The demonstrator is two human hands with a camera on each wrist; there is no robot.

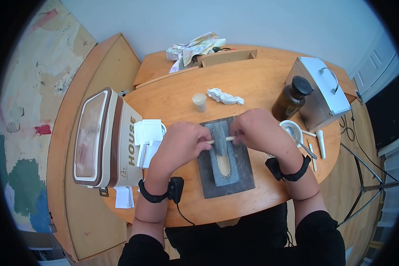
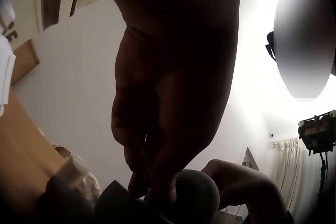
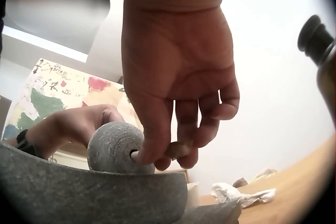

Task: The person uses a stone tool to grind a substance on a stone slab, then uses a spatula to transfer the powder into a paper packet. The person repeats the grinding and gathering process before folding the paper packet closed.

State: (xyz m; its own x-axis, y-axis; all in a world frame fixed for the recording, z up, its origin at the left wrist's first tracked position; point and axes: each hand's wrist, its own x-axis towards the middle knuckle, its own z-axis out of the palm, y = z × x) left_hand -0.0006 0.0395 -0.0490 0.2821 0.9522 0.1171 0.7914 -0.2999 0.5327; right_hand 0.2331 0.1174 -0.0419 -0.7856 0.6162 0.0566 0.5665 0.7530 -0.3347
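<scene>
A grey stone grinding wheel (image 1: 219, 138) stands upright in a long stone trough (image 1: 228, 181), whose groove holds pale powder (image 1: 224, 166). Through the wheel's hub runs a light wooden handle (image 1: 230, 138). My left hand (image 1: 186, 139) grips the handle's left end, its thumb and fingers close beside the wheel. On the other side, my right hand (image 1: 257, 131) pinches the right end between thumb and fingertips. The right wrist view shows the handle's tip (image 3: 179, 149) among the fingers of the right hand (image 3: 178, 66). Dark and backlit, the left hand (image 2: 168, 87) partly hides the wheel (image 2: 199, 195).
Beneath the trough lies a dark board (image 1: 248, 179). A small cup (image 1: 199, 103) and crumpled tissue (image 1: 225, 96) sit beyond it. At right are a white bowl (image 1: 290, 127) with a spoon, a pestle (image 1: 320, 144), a brown bottle (image 1: 288, 104) and a metal case (image 1: 323, 93); a box (image 1: 128, 142) stands left.
</scene>
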